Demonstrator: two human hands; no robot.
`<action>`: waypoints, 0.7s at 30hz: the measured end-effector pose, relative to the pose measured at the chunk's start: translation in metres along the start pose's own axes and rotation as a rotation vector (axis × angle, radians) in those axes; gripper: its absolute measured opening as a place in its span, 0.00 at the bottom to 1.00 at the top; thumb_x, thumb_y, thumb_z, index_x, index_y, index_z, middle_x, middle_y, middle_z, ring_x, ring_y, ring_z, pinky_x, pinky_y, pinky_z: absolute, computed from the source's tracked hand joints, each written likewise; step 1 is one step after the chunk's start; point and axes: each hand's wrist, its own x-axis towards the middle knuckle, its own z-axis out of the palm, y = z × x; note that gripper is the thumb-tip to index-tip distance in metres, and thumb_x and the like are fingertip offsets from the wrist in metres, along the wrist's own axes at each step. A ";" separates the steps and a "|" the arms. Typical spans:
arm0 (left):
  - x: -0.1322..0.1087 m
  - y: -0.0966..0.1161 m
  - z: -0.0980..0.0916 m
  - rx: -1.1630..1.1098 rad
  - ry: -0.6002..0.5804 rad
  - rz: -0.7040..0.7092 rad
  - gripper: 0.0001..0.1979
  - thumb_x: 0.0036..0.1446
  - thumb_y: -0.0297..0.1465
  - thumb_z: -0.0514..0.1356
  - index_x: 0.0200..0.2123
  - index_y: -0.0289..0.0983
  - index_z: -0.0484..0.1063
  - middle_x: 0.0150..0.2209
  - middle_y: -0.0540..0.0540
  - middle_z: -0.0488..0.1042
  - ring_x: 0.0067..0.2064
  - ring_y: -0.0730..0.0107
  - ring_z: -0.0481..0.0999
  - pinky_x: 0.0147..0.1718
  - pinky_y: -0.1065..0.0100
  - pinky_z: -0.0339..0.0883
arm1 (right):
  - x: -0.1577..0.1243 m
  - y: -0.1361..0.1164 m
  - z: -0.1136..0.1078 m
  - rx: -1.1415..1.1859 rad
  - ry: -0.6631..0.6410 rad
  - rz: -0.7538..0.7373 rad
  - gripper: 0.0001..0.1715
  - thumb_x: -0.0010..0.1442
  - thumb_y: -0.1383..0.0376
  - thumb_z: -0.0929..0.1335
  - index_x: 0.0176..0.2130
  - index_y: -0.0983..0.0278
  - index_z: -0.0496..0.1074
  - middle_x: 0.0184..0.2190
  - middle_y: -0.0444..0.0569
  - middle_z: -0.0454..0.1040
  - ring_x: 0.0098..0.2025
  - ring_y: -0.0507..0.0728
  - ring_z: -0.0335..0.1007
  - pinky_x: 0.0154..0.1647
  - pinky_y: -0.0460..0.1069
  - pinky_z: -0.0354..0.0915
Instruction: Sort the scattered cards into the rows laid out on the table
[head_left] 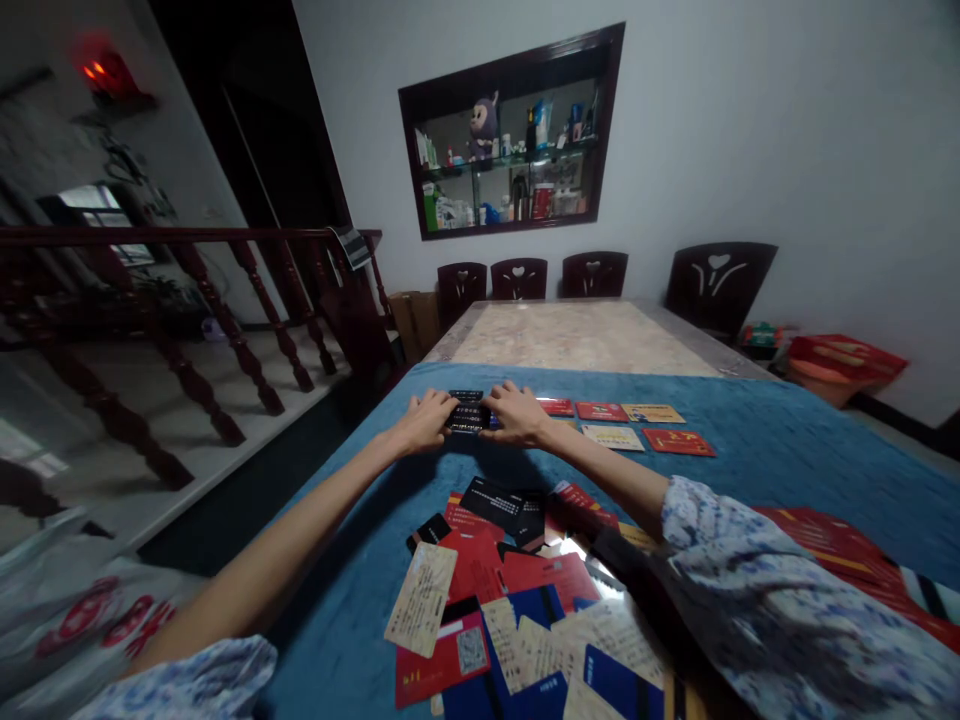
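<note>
Both bare arms reach forward across the counter, elbows wide and wrists bent inward, in loose sleeves patterned white and blue. The left hand and the right hand face each other with bent fingers at opposite ends of a glossy black card, which lies at the far part of a blue cloth; whether they pinch it or only press on it, I cannot tell. Just beyond it lies another dark card. Beside the right hand, flat rectangular cards in red, yellow and cream lie in two rows. Nearer the body is a loose, overlapping heap of cards in red, black, blue and cream, some shiny. A dark-framed wall niche with glass shelves holds a purple plush toy, bottles and jars. At right, an orange bucket carries a red bag. The counter's bare end is smooth, mottled beige with a grey border; the cloth looks soft.
</note>
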 end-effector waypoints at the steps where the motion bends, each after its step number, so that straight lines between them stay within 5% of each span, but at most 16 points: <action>1: 0.004 -0.002 0.000 -0.002 -0.001 -0.006 0.25 0.51 0.21 0.59 0.53 0.40 0.68 0.53 0.37 0.69 0.54 0.49 0.65 0.53 0.47 0.61 | 0.004 0.002 0.001 0.003 0.001 0.004 0.28 0.59 0.50 0.69 0.53 0.64 0.72 0.52 0.62 0.70 0.55 0.69 0.60 0.50 0.60 0.62; 21: 0.069 -0.044 0.022 0.013 -0.064 -0.033 0.22 0.49 0.22 0.59 0.49 0.37 0.72 0.51 0.39 0.71 0.51 0.52 0.69 0.47 0.59 0.65 | 0.066 0.032 0.028 0.019 -0.064 0.070 0.28 0.59 0.51 0.68 0.52 0.66 0.74 0.52 0.63 0.70 0.56 0.70 0.61 0.49 0.61 0.64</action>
